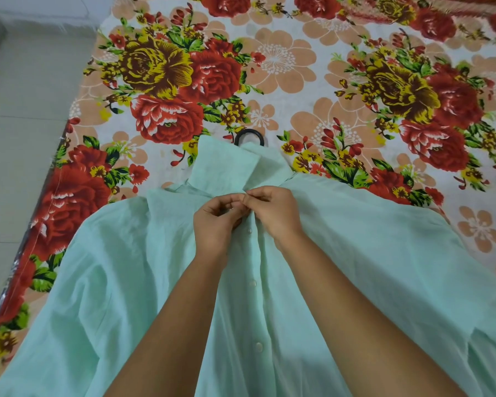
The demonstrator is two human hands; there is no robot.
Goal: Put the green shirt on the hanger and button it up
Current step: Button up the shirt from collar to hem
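The pale green shirt (370,253) lies front up on the bed, collar pointing away from me. A black hanger hook (249,134) sticks out above the collar; the hanger's body is hidden inside the shirt. My left hand (215,222) and my right hand (275,210) meet just below the collar, each pinching an edge of the front placket at the topmost button spot. Three white buttons (252,283) run down the placket below my hands and look fastened. The button under my fingertips is hidden.
The shirt rests on a bedsheet (284,67) printed with red and yellow roses. The bed's left edge (40,224) runs diagonally, with pale floor tiles (20,110) beyond it.
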